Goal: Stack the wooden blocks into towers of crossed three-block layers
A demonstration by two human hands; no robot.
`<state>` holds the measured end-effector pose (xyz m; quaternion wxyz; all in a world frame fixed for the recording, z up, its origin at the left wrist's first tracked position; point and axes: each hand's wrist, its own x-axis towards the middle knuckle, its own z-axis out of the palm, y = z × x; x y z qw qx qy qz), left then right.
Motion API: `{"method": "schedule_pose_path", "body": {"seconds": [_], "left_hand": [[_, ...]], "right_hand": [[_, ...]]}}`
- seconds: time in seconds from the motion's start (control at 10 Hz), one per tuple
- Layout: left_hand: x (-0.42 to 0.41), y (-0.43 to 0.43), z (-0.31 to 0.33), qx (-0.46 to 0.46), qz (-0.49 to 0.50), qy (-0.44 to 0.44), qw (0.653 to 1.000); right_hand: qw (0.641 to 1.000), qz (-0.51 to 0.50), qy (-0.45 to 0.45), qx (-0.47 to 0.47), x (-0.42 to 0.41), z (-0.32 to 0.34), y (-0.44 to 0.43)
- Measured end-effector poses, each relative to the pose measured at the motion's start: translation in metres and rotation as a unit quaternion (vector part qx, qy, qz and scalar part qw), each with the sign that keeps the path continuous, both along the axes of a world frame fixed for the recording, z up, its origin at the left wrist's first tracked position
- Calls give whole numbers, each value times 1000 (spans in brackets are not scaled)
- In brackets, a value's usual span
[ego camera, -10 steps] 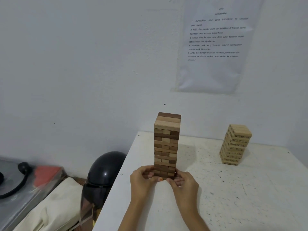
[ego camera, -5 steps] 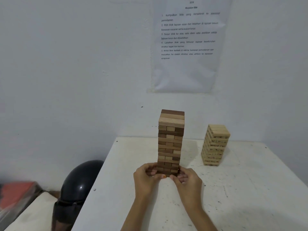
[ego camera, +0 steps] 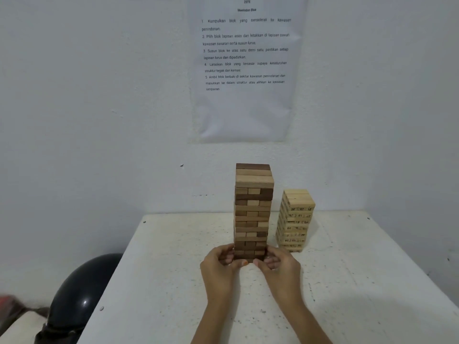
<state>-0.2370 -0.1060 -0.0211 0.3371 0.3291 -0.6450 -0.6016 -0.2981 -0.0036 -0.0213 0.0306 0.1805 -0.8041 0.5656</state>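
tall tower of mixed brown wooden blocks (ego camera: 252, 209): upright on white speckled table (ego camera: 347, 269) | left hand (ego camera: 219, 265), right hand (ego camera: 280, 268): fingers curled, gripping tower base from both sides | shorter pale numbered-block tower (ego camera: 295, 220): just right of tall tower, apart

Dim, cool light; a soft shadow crosses the surface (ego camera: 377, 309) at 5 o'clock; helmet (ego camera: 82, 289) glints at 7 o'clock.

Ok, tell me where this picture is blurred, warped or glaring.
Head view: the red object at lower left is smeared; a glint sits on the black helmet; the table edges splay, wide-angle; brown tower, left hand and right hand look sharp.
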Motion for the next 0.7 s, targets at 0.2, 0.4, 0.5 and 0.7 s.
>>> {"method": "schedule_pose_path", "body": {"seconds": [0.2, 0.4, 0.5, 0.7], "left_hand": [[-4, 4, -1, -6, 3, 0, 1000], [-5, 9, 4, -8, 4, 17, 1000], [-5, 8, 2, -25, -8, 14, 1000], [5, 16, -3, -43, 13, -1, 999]], "right_hand": [[1000, -6, -1, -13, -1, 0, -1], [999, -20, -4, -25, 0, -2, -3], [999, -18, -6, -34, -1, -3, -3], [998, -8, -42, -54, 4, -6, 1]]}}
